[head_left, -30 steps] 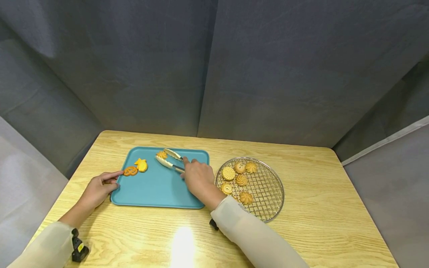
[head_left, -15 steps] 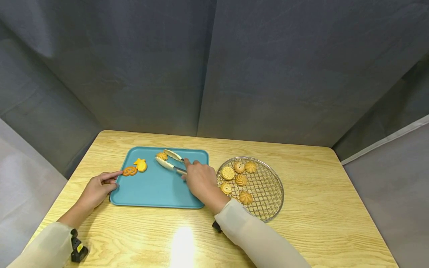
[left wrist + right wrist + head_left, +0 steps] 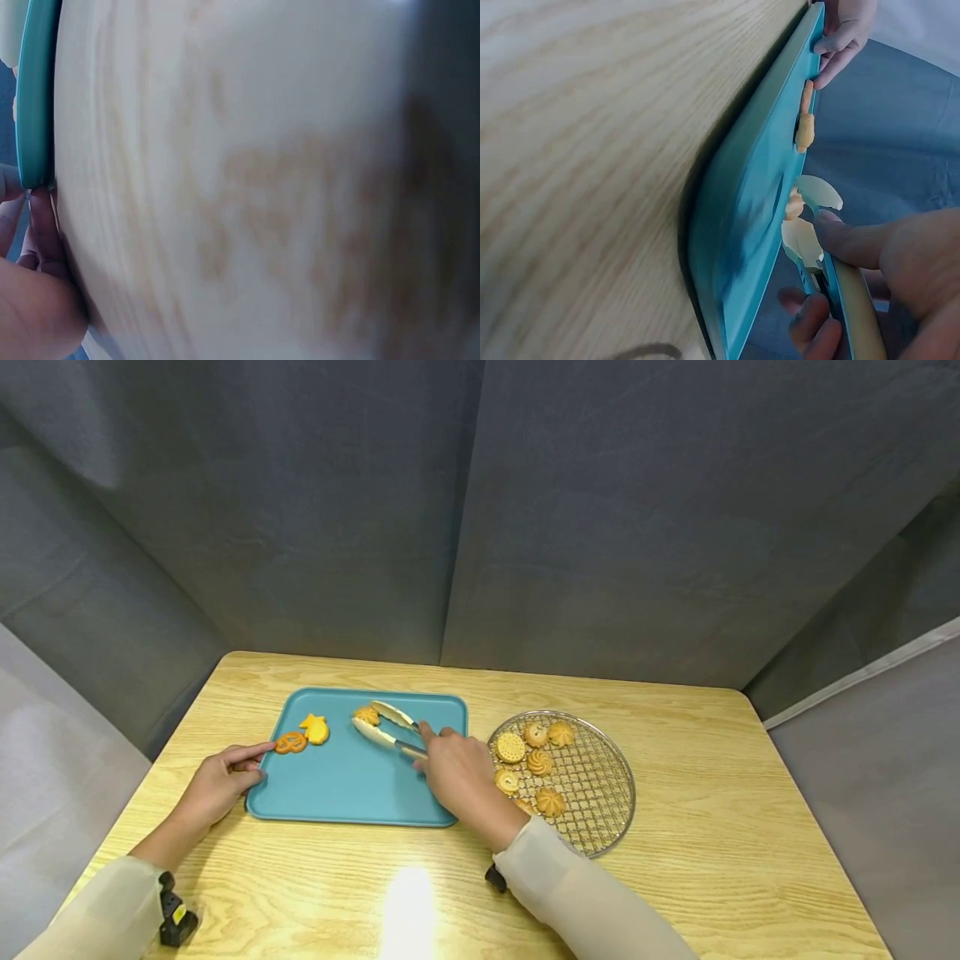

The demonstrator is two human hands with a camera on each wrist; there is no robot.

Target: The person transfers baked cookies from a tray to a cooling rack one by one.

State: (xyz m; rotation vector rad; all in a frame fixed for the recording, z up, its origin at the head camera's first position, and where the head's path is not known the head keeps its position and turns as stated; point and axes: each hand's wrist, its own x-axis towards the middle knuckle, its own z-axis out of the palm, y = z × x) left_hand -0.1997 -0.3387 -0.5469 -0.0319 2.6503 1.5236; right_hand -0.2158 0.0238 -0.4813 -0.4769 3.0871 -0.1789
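From where I stand, the ridged cookie (image 3: 366, 715) is golden brown, piped into a rosette with deep grooves. It sits on the tray (image 3: 337, 785), close to the far edge and about midway between the two far corners, between the spread tips of the tongs (image 3: 375, 732); I can't tell whether both tips touch it. Those tips are pale cream and scoop-shaped, with slim metal arms behind. The right hand (image 3: 461, 772) has its fingers and thumb curled round the tongs. The left hand (image 3: 217, 781) pinches the tray's left edge between fingers and thumb. Beside its fingertips lies a glossy orange-brown pretzel (image 3: 291, 742), and next to that a smooth yellow pineapple shape (image 3: 316, 729). The tray is matt teal, rounded at its corners. Past its right edge, a round wire rack (image 3: 592, 777) carries more cookies on the pale, grained wooden table (image 3: 712, 818).
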